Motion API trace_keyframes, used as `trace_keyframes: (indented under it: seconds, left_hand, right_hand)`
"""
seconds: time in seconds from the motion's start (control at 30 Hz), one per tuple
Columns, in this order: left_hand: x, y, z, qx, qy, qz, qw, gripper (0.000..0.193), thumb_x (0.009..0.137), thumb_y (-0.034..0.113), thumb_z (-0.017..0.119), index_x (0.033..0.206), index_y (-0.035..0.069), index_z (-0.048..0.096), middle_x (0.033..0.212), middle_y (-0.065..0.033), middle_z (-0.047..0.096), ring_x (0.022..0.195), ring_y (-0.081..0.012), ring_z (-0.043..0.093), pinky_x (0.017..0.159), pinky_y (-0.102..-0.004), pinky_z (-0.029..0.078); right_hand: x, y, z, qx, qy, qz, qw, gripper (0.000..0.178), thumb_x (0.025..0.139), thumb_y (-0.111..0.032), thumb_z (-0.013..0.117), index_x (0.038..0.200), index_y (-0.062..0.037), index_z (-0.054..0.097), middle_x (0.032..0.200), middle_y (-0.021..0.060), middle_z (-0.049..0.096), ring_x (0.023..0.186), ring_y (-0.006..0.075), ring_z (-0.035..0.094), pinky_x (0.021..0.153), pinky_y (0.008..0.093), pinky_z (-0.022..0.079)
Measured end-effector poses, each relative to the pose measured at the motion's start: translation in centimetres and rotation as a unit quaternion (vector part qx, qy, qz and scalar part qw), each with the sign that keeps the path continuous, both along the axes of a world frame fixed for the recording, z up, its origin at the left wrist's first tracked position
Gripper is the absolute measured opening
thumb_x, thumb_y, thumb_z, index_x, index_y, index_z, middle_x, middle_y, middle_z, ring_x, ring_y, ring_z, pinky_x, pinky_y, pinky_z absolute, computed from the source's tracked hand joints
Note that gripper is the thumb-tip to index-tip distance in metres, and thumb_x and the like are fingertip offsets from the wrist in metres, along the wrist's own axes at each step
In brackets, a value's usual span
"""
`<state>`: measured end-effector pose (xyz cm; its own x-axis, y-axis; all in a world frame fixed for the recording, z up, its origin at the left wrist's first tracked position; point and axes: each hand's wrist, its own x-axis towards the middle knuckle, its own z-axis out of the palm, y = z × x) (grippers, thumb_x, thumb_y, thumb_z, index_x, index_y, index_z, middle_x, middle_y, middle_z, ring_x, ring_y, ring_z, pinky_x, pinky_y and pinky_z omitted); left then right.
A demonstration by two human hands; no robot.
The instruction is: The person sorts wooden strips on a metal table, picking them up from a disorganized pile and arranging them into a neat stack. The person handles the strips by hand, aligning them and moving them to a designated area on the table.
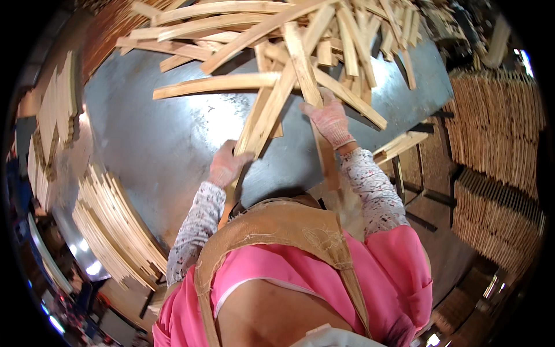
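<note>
My left hand, in a pale pinkish work glove, is closed around the near ends of wooden slats that slant away to the upper right. How many it holds is hard to see. To the right, my right hand, gloved too, grips a wooden strip whose near end points down toward my apron. Both pieces reach into a loose pile of slats and cross near its front edge. A lone curved slat lies behind my left hand. Everything rests on or above a grey metal tabletop.
Neatly stacked slats stand at the table's left, with more wood stacks beyond. Tall stacks of wooden pieces rise on the right. Dark metal frame legs hold a few slats near my right elbow.
</note>
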<state>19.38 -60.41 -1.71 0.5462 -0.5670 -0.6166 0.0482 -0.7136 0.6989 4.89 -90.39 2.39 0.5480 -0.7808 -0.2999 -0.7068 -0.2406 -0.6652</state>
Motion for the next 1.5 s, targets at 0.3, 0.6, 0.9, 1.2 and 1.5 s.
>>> trace_keyframes:
  seconds: [0.3, 0.6, 0.9, 1.2, 1.5]
  left_hand:
    - [-8.5, 26.1, 5.7, 0.079, 0.064, -0.007, 0.995, 0.046, 0.085, 0.026, 0.085, 0.121, -0.001, 0.072, 0.105, -0.0175, 0.08, 0.098, -0.023, 0.075, 0.091, -0.0384, 0.058]
    - [-8.9, 32.3, 3.9, 0.077, -0.012, -0.057, 0.995, 0.036, 0.09, 0.028, 0.075, 0.119, 0.006, 0.076, 0.116, -0.0236, 0.077, 0.108, -0.0398, 0.074, 0.093, -0.0468, 0.058]
    - [-6.0, 31.5, 1.4, 0.05, -0.046, -0.125, 0.99, 0.046, 0.093, 0.038, 0.073, 0.13, 0.012, 0.074, 0.111, -0.0229, 0.079, 0.108, -0.0379, 0.075, 0.095, -0.0477, 0.057]
    - [-5.0, 29.8, 4.8, 0.077, -0.064, -0.08, 0.992, 0.051, 0.091, 0.043, 0.075, 0.13, 0.011, 0.077, 0.105, -0.0202, 0.08, 0.103, -0.0379, 0.076, 0.094, -0.0468, 0.058]
    - [-4.5, 28.8, 7.1, 0.071, 0.027, -0.035, 0.997, 0.049, 0.09, 0.04, 0.079, 0.126, 0.007, 0.078, 0.109, -0.0189, 0.081, 0.104, -0.0365, 0.077, 0.095, -0.0452, 0.057]
  right_hand:
    - [0.3, 13.5, -1.8, 0.257, -0.141, 0.012, 0.956, 0.042, 0.098, -0.021, 0.075, 0.132, 0.002, 0.068, 0.098, 0.0069, 0.074, 0.081, 0.0162, 0.068, 0.073, 0.0319, 0.057]
    - [-5.8, 25.2, 2.2, 0.367, -0.018, 0.085, 0.926, 0.052, 0.102, -0.021, 0.065, 0.15, -0.0026, 0.062, 0.11, 0.0087, 0.075, 0.094, 0.0189, 0.071, 0.087, 0.034, 0.057]
    - [5.0, 16.6, 4.4, -0.254, -0.073, 0.424, 0.866, 0.032, 0.098, -0.02, 0.067, 0.128, -0.0076, 0.067, 0.123, 0.0216, 0.073, 0.11, 0.04, 0.072, 0.092, 0.0471, 0.06]
    - [21.6, 7.4, 9.5, -0.282, -0.049, 0.611, 0.738, 0.056, 0.086, -0.041, 0.077, 0.133, -0.0118, 0.068, 0.109, 0.0206, 0.071, 0.103, 0.0422, 0.068, 0.091, 0.053, 0.055]
    - [9.3, 11.8, -2.1, -0.127, 0.128, 0.712, 0.678, 0.084, 0.083, -0.053, 0.081, 0.15, -0.0098, 0.056, 0.117, 0.0215, 0.073, 0.115, 0.0429, 0.068, 0.099, 0.0518, 0.054]
